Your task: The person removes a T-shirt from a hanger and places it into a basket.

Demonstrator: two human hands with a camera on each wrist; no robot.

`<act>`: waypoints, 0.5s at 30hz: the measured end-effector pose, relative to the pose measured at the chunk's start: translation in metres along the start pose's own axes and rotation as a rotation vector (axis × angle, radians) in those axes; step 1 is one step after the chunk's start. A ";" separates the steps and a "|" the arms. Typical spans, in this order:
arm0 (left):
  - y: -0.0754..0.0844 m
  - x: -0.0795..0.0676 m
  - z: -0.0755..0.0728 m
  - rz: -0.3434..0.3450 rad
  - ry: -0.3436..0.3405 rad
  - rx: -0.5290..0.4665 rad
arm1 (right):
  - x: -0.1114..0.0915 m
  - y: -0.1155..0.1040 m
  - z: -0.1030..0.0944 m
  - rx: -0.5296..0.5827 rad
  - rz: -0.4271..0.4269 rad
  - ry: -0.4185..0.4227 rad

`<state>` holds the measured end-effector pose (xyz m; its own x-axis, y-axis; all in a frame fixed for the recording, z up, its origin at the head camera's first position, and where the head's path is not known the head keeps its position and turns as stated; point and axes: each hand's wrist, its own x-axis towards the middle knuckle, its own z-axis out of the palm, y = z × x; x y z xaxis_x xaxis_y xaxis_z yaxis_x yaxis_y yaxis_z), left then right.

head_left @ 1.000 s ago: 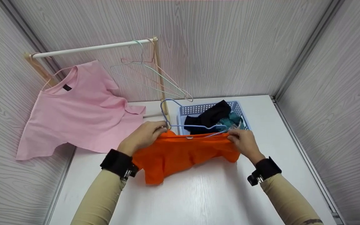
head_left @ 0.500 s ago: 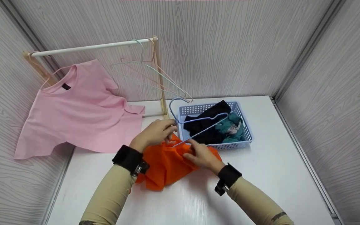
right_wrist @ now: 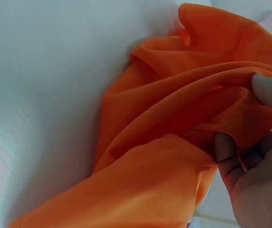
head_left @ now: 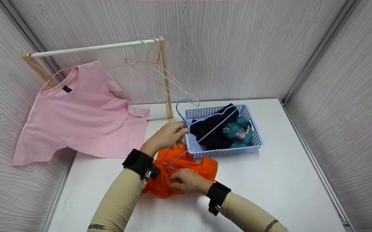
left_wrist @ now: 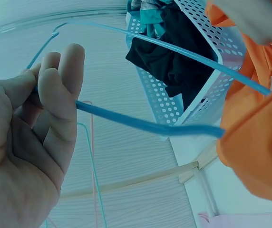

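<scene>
A blue wire hanger [left_wrist: 150,127] is held by my left hand [head_left: 169,135], whose fingers and thumb grip it near the base of the hook. One end of the hanger reaches into an orange shirt [head_left: 206,168], where the cloth hides it. The other end sticks out over the basket in the head view. My right hand [head_left: 189,181] pinches the orange cloth, thumb on top and fingers underneath, as the right wrist view shows. The shirt is bunched in folds low over the white table [head_left: 279,180], in front of the basket.
A light blue perforated basket [head_left: 226,152] holds a black garment [head_left: 215,141] and a teal one [head_left: 239,132]. At the left, a pink T-shirt [head_left: 85,112] hangs from a rack's white rail [head_left: 92,49]. Bare mint and pink hangers hang at the rail's right end. Walls enclose the table.
The right hand has let go of the shirt's right end and moved left and nearer, now gripping cloth lower down. The hanger has tilted, one end passing into the shirt. The left hand shifted slightly right.
</scene>
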<state>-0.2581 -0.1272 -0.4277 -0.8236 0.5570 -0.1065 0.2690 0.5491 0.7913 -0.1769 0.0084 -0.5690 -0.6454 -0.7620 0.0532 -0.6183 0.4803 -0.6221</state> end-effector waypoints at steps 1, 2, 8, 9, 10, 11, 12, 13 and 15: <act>-0.001 0.001 0.001 -0.005 -0.003 -0.010 | 0.000 -0.001 0.002 -0.008 -0.022 -0.013; -0.002 0.002 0.002 -0.009 -0.007 -0.018 | 0.000 -0.003 0.005 -0.015 -0.040 -0.022; -0.005 0.008 0.009 -0.019 -0.004 -0.031 | 0.001 -0.013 0.009 -0.010 -0.116 -0.043; -0.005 0.009 0.010 -0.018 0.000 -0.031 | 0.001 -0.014 0.010 -0.017 -0.121 -0.047; -0.005 0.010 0.010 -0.020 0.001 -0.032 | 0.001 -0.014 0.010 -0.022 -0.118 -0.056; -0.004 0.011 0.010 -0.018 0.003 -0.030 | 0.000 -0.014 0.010 -0.022 -0.104 -0.072; -0.003 0.011 0.009 -0.017 0.003 -0.028 | -0.001 -0.012 0.010 -0.021 -0.086 -0.086; -0.003 0.011 0.008 -0.019 0.001 -0.028 | -0.003 -0.010 0.010 -0.001 -0.054 -0.101; -0.002 0.008 0.002 -0.018 -0.008 -0.021 | -0.007 -0.004 0.009 0.048 0.009 -0.118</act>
<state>-0.2645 -0.1229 -0.4316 -0.8241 0.5523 -0.1254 0.2439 0.5459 0.8016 -0.1663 0.0080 -0.5738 -0.5921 -0.8047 -0.0427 -0.5886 0.4681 -0.6592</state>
